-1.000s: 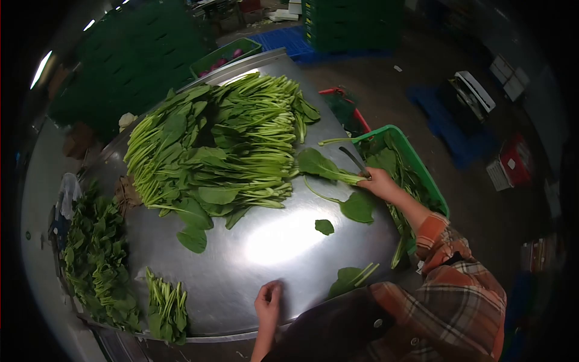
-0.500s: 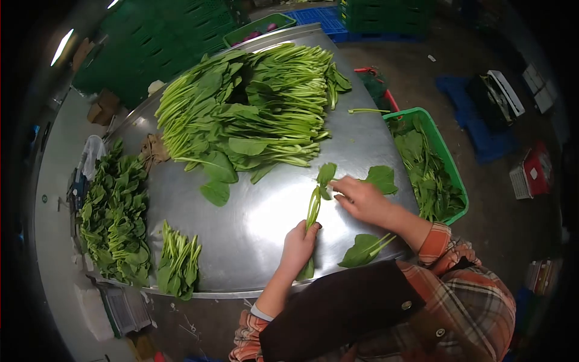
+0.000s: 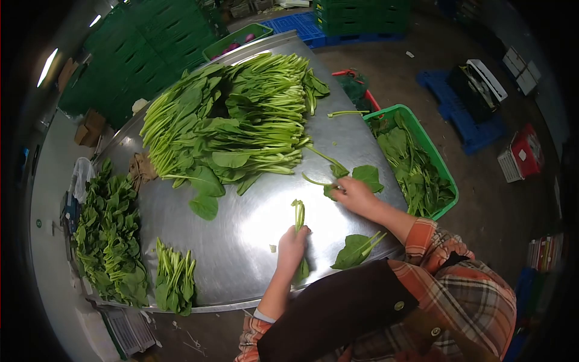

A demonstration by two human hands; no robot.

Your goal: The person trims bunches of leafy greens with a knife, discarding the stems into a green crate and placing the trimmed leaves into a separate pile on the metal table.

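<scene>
My left hand [image 3: 292,246] is wrapped round a small bunch of leafy greens [image 3: 298,212], pale stems sticking up above the fist and leaves hanging below. To its right, my right hand [image 3: 354,195] pinches a leafy stem [image 3: 330,190], beside a loose leaf [image 3: 367,176] on the metal table [image 3: 241,265]. Another loose leaf [image 3: 351,251] with stems lies near the front edge. A big pile of greens [image 3: 229,120] covers the table's far part. At the left front is a small bunch [image 3: 175,274], next to a dense row of greens [image 3: 108,235].
A green crate [image 3: 449,175] holding leaves stands against the table's right side. Beyond the table are stacked green crates [image 3: 145,48] and a blue pallet [image 3: 295,27]. A plastic bag [image 3: 82,178] and brown cloth [image 3: 142,169] sit at the left.
My right hand has moved away from the bunch in my left hand, with a leafy stem between its fingers. The whole view has shifted slightly.
</scene>
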